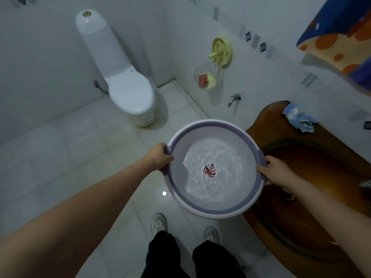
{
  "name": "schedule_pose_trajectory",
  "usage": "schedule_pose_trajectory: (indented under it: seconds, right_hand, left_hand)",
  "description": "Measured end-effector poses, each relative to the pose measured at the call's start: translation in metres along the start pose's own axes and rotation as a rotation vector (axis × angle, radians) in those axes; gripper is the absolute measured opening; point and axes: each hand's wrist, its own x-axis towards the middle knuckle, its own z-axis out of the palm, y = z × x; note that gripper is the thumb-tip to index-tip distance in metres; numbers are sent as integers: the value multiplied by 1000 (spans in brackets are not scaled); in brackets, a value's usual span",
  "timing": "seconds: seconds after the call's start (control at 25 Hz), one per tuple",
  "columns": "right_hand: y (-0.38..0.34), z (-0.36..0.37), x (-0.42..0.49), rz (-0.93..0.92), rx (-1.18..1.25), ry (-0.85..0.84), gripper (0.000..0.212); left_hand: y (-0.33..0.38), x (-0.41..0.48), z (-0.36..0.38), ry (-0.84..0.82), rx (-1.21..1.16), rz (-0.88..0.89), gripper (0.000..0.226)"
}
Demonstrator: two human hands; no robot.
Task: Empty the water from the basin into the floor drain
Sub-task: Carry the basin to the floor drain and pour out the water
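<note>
A round basin (212, 125) with a purple rim and pale inside is held level above the floor, just left of the brown sink. Rippling water (220, 177) fills its bottom, and a small red, black and white mark shows at the centre. My left hand (159, 156) grips the handle on the basin's left rim. My right hand (275, 173) grips the handle on its right rim. I cannot make out a floor drain in the view.
A white toilet (128, 91) stands at the back left. A brown sink counter (313, 177) lies at the right, with a blue cloth (299, 117) on it. A tap (233, 99) and a yellow holder (221, 52) are on the right wall. My shoes (159, 223) stand on the tiled floor.
</note>
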Motion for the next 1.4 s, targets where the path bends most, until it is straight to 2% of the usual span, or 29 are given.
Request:
schedule_pose_trajectory:
  seconds: [0.56, 0.72, 1.04, 1.4]
  right_hand:
    - [-94, 126, 9, -7, 10, 107, 15]
    - [-107, 148, 31, -3, 19, 81, 18]
    - [-99, 183, 117, -11, -75, 71, 25]
    - [-25, 252, 229, 31, -96, 107, 27]
  left_hand:
    - [-95, 67, -106, -39, 57, 80, 16]
    - [-115, 88, -116, -52, 22, 36, 17]
    - [-155, 145, -78, -10, -66, -75, 17]
    - [-218, 245, 17, -11, -48, -105, 15]
